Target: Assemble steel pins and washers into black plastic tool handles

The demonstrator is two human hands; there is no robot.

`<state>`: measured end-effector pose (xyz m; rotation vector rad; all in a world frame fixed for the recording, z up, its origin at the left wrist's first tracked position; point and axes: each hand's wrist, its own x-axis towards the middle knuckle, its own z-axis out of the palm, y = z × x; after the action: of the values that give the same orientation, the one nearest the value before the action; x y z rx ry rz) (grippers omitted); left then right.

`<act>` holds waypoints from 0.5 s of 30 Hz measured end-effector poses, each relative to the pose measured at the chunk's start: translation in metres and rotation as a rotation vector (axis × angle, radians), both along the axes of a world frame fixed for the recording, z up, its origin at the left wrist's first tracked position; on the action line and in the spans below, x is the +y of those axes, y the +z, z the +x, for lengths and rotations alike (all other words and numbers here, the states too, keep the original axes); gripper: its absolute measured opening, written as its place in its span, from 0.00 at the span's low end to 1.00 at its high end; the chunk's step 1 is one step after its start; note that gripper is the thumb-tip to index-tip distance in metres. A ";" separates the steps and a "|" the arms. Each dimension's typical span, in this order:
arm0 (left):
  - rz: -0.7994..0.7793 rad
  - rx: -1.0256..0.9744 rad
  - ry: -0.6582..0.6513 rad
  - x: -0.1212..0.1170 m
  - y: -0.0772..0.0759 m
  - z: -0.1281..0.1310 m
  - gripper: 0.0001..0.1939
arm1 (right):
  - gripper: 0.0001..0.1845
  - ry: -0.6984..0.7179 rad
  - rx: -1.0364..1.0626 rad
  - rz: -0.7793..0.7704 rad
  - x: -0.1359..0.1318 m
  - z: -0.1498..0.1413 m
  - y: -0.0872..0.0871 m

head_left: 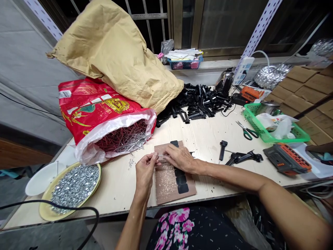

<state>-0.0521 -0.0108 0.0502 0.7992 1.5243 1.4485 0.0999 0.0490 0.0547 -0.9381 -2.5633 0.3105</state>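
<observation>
Clothing (200, 225): black, pink-flowered
Left hand (145, 169): fingertips pinching silvery metal rod (161, 156)
Right hand (180, 158): fingers bent together at rod, grip unclear
Beneath: brown rectangular board (165, 196)

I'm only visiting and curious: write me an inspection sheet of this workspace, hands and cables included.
Surface: pale wooden tabletop; brown board near its front edge, scattered with small pale bits.
Work pieces: thin metal rod between the hands; red bag of metal pins; yellow bowl of small silver pieces; piled black parts.
Clutter: scissors, green basket, orange-and-black battery pack.
Hands: left hand pinches the rod; right hand is at its other end, grip partly hidden.
Cables: black cable crossing before the yellow bowl; white cable by the window.
Surroundings: barred window behind, stacked boxes right.
</observation>
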 end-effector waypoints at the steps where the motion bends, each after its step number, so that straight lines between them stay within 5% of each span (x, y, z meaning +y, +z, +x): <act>1: -0.005 -0.003 0.000 0.000 0.000 0.000 0.17 | 0.10 0.004 -0.006 0.003 0.000 0.000 0.000; 10: -0.080 -0.020 -0.088 -0.003 -0.001 0.003 0.23 | 0.12 0.076 0.095 -0.210 0.014 0.020 0.005; 15: -0.073 0.000 -0.079 -0.005 -0.002 0.009 0.35 | 0.12 -0.016 0.051 -0.097 0.040 0.048 -0.009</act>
<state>-0.0432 -0.0158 0.0478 0.8063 1.5194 1.3279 0.1480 0.0886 0.0460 -0.9714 -2.5125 0.4523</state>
